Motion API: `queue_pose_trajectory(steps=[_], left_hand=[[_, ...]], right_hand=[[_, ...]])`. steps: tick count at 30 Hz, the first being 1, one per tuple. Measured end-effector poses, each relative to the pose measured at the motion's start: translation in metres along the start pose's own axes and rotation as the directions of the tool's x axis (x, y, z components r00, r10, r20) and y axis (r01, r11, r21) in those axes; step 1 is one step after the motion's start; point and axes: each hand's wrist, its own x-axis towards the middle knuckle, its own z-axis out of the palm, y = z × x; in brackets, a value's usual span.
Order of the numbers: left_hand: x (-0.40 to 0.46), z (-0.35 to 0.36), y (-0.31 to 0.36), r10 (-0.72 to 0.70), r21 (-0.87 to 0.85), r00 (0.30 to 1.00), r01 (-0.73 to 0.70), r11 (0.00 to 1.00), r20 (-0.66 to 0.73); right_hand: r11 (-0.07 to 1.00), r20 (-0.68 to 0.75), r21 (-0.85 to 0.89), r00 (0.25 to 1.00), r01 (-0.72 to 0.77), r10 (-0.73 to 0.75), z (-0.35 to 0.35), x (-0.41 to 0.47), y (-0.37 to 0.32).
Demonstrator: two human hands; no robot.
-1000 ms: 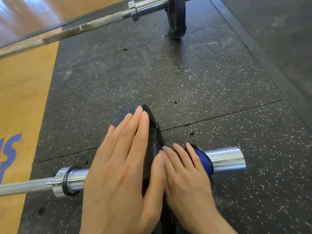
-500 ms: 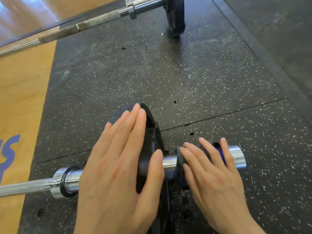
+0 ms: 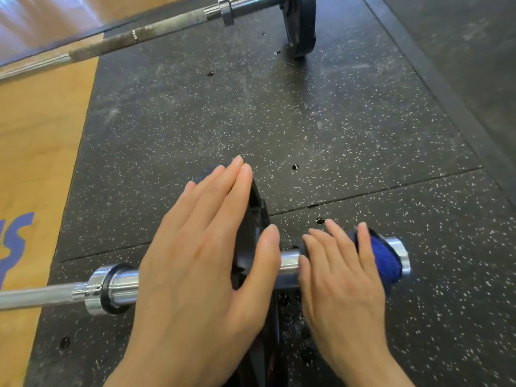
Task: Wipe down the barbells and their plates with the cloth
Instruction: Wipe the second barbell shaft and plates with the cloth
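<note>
Two barbells lie on the black mat (image 3: 279, 121): far bar (image 3: 139, 34) with its plate (image 3: 300, 23), near bar (image 3: 120, 286) with its plate (image 3: 251, 233). Left hand (image 3: 195, 275) presses the near plate, fingers straight. Right hand (image 3: 343, 280) presses the blue cloth (image 3: 386, 261) onto the sleeve end, fingers extended over it.

My left hand (image 3: 201, 263) lies flat, its four fingers straight and pressed together, pointing forward and to the right. Its thumb is spread wide to the right. My right hand (image 3: 343, 277) lies palm down just beside it, fingers extended and slightly fanned, the fingertips bending downward a little. The two hands do not touch.
</note>
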Motion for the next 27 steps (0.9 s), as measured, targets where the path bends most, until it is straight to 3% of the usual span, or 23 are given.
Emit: queue_pose_trajectory(steps=[4,7,10,13,16,19,22,25,27], left_hand=[[0.014,-0.001,-0.003,-0.034,-0.001,0.999,0.034,0.999,0.031],[0.026,-0.004,-0.003,-0.057,-0.028,0.997,0.059,0.998,0.045],[0.042,-0.006,-0.003,-0.09,-0.067,0.993,0.095,0.993,0.074],[0.055,-0.01,-0.006,-0.086,-0.071,0.995,0.09,0.993,0.056],[0.039,-0.012,-0.007,-0.009,0.054,1.0,0.01,0.998,-0.018],[0.001,0.0,0.002,0.047,0.067,0.998,-0.044,0.997,-0.041],[-0.005,0.013,0.003,0.083,0.125,0.995,-0.075,0.989,-0.062],[0.004,0.013,0.001,0.098,0.137,0.992,-0.086,0.987,-0.078],[0.009,0.013,-0.001,0.101,0.131,0.991,-0.09,0.987,-0.084]], right_hand=[[0.981,0.044,0.014,0.98,0.195,-0.196,0.003,0.011,0.006],[0.998,-0.027,0.016,0.998,0.06,-0.059,-0.008,0.014,0.044],[0.996,-0.096,0.056,0.993,-0.065,0.07,0.001,0.02,0.022],[0.993,-0.082,0.081,0.993,0.092,-0.085,0.02,0.024,-0.016],[0.975,-0.055,0.061,0.976,0.214,-0.211,0.017,0.03,0.011],[0.998,-0.115,0.056,0.993,0.001,0.006,0.003,0.028,0.053],[0.992,-0.163,0.065,0.98,-0.108,0.117,0.014,0.032,0.026],[0.989,-0.161,0.096,0.983,0.11,-0.093,0.031,0.031,-0.011],[0.965,-0.12,0.067,0.963,0.252,-0.243,0.026,0.036,0.006]])
